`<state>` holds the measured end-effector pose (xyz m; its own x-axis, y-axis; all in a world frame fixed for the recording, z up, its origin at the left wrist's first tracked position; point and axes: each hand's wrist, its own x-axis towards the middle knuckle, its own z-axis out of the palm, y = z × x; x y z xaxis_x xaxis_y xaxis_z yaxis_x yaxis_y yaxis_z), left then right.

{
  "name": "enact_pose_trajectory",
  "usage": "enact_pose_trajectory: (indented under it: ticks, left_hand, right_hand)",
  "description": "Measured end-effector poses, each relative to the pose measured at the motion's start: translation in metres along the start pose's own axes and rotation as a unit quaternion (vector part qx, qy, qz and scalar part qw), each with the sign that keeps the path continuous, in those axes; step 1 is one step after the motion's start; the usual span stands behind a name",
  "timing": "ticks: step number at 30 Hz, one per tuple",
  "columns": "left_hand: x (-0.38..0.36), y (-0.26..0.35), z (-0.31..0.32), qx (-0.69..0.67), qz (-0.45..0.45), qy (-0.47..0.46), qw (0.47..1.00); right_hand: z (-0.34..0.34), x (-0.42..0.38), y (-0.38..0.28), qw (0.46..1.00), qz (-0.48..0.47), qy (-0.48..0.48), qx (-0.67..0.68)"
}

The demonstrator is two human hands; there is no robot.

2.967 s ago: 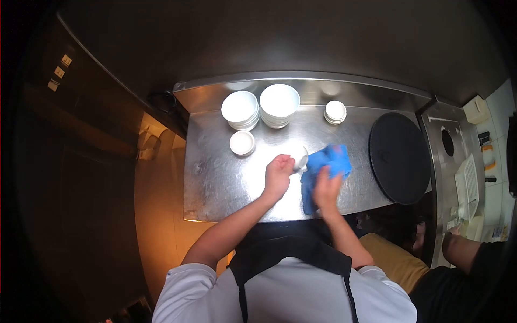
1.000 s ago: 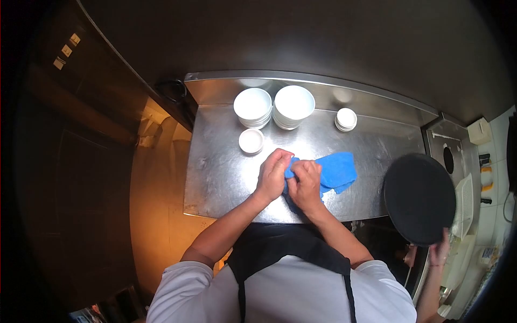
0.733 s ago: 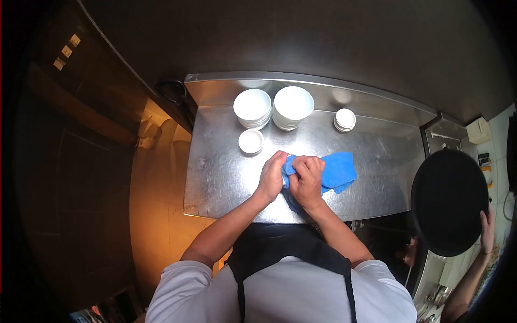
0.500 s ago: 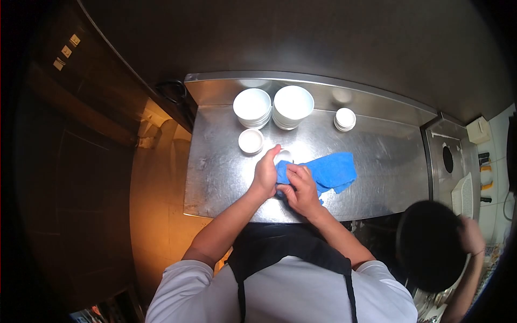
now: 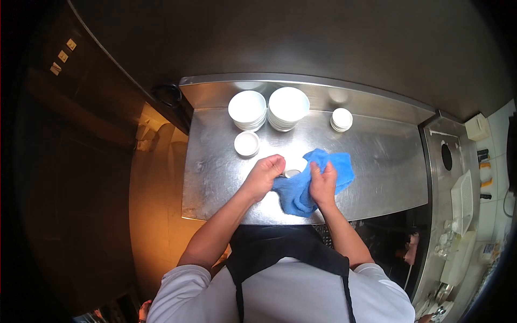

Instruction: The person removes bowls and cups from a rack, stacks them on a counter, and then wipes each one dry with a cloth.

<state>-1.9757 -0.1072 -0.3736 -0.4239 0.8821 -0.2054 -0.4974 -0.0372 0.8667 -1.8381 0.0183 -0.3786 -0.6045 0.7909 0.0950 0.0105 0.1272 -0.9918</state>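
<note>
My left hand [image 5: 265, 176] is closed at the rim of a small white bowl [image 5: 293, 169], which is tilted between my two hands. My right hand [image 5: 323, 184] is closed on a blue cloth [image 5: 336, 164], just right of the bowl. Part of the cloth hangs below the bowl and reaches my left hand. Behind my hands stand two stacks of larger white bowls [image 5: 247, 107] [image 5: 289, 105]. A small white bowl [image 5: 246, 144] sits in front of the left stack, and a short stack of small bowls [image 5: 341, 119] is at the right.
All this is on a steel counter [image 5: 215, 177] with a raised back edge. At the right are a steel unit with a dark round hole [image 5: 447, 157] and a white perforated tray [image 5: 462, 202]. Another person's hand [image 5: 412, 248] shows at the lower right.
My hands have moved apart, and the cloth has spread open and hangs lower, showing more of the small bowl. The large black round object and the arm holding it have left the lower right.
</note>
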Motion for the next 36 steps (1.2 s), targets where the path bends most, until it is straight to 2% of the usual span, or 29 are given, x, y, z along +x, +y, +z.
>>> enact_pose_trajectory:
  ticks: [1, 3, 4, 5, 6, 7, 8, 9, 12, 13, 14, 15, 17, 18, 20, 21, 22, 25, 26, 28, 31, 35, 36]
  left_hand:
    - [-0.002, -0.003, -0.002, 0.032, -0.006, -0.012, 0.999]
    - [0.003, -0.01, 0.005, 0.029, 0.044, 0.065, 0.997]
    - [0.008, -0.016, 0.003, 0.034, 0.056, 0.09, 0.994]
    - [0.011, -0.021, 0.004, 0.038, 0.068, 0.114, 0.99]
    - [0.01, -0.021, 0.011, 0.091, 0.05, 0.121, 0.987]
    - [0.006, -0.029, 0.025, 0.166, 0.16, 0.127, 0.965]
    - [0.001, -0.021, 0.035, 0.25, 0.158, 0.144, 0.944]
    - [-0.004, -0.011, 0.044, 0.331, 0.156, 0.163, 0.916]
    - [-0.008, -0.009, 0.045, 0.437, 0.261, 0.126, 0.851]
    - [-0.007, -0.012, 0.044, 0.438, 0.292, 0.116, 0.842]
    - [-0.004, -0.015, 0.043, 0.438, 0.323, 0.106, 0.832]
    - [-0.003, -0.019, 0.043, 0.437, 0.354, 0.096, 0.821]
    - [-0.007, -0.021, 0.046, 0.39, 0.352, 0.061, 0.849]
    - [-0.009, -0.019, 0.047, 0.373, 0.36, 0.047, 0.854]
    - [-0.011, -0.012, 0.046, 0.337, 0.373, 0.028, 0.864]
    - [-0.011, -0.008, 0.039, 0.374, 0.386, 0.055, 0.841]
    - [-0.01, -0.003, 0.029, 0.411, 0.398, 0.081, 0.816]
    - [-0.008, 0.006, -0.009, 0.524, 0.388, 0.207, 0.73]
    - [-0.006, 0.004, -0.028, 0.563, 0.383, 0.217, 0.7]
    - [-0.003, -0.007, -0.064, 0.636, 0.369, 0.234, 0.636]
    - [0.001, -0.017, -0.084, 0.686, 0.338, 0.237, 0.599]
    - [0.001, -0.016, -0.074, 0.719, 0.314, 0.247, 0.568]
    - [-0.003, -0.009, -0.06, 0.724, 0.317, 0.258, 0.556]
  right_hand:
    - [-0.003, 0.0, 0.002, 0.999, 0.014, 0.029, 0.018]
    - [-0.004, 0.001, -0.001, 0.994, 0.041, 0.086, 0.056]
    - [-0.001, -0.007, 0.001, 0.998, 0.002, 0.061, -0.024]
    - [0.003, -0.016, 0.001, 0.998, -0.043, -0.018, -0.041]
    - [0.018, -0.019, 0.0, 0.986, -0.139, -0.02, -0.093]
    - [0.024, -0.017, -0.002, 0.981, -0.162, -0.02, -0.1]
    - [0.029, -0.015, -0.003, 0.977, -0.186, -0.018, -0.107]
    - [0.027, -0.011, -0.005, 0.988, -0.14, -0.018, -0.068]
    - [0.026, -0.004, -0.011, 0.998, 0.006, -0.019, 0.055]
    - [0.025, -0.002, -0.013, 0.994, 0.054, -0.018, 0.095]
    - [0.028, 0.003, -0.011, 0.973, 0.123, 0.026, 0.192]
    - [0.025, 0.007, -0.012, 0.961, 0.168, 0.019, 0.218]
    - [0.012, 0.011, -0.016, 0.928, 0.258, 0.001, 0.269]
    - [0.009, 0.012, -0.004, 0.928, 0.253, -0.01, 0.273]
    - [0.008, 0.007, 0.004, 0.954, 0.22, -0.075, 0.188]
    - [0.008, 0.005, 0.007, 0.963, 0.202, -0.107, 0.145]
    - [0.008, 0.005, 0.014, 0.946, 0.218, -0.11, 0.212]
    - [-0.017, 0.004, 0.019, 0.891, 0.278, -0.052, 0.354]
    - [-0.025, 0.008, 0.024, 0.894, 0.283, -0.003, 0.348]
    - [-0.046, 0.018, 0.03, 0.889, 0.271, 0.015, 0.37]
    - [-0.053, 0.026, 0.021, 0.89, 0.256, 0.043, 0.376]
    - [-0.07, 0.026, 0.016, 0.888, 0.223, 0.069, 0.396]
    - [-0.087, 0.028, 0.02, 0.877, 0.194, 0.036, 0.439]
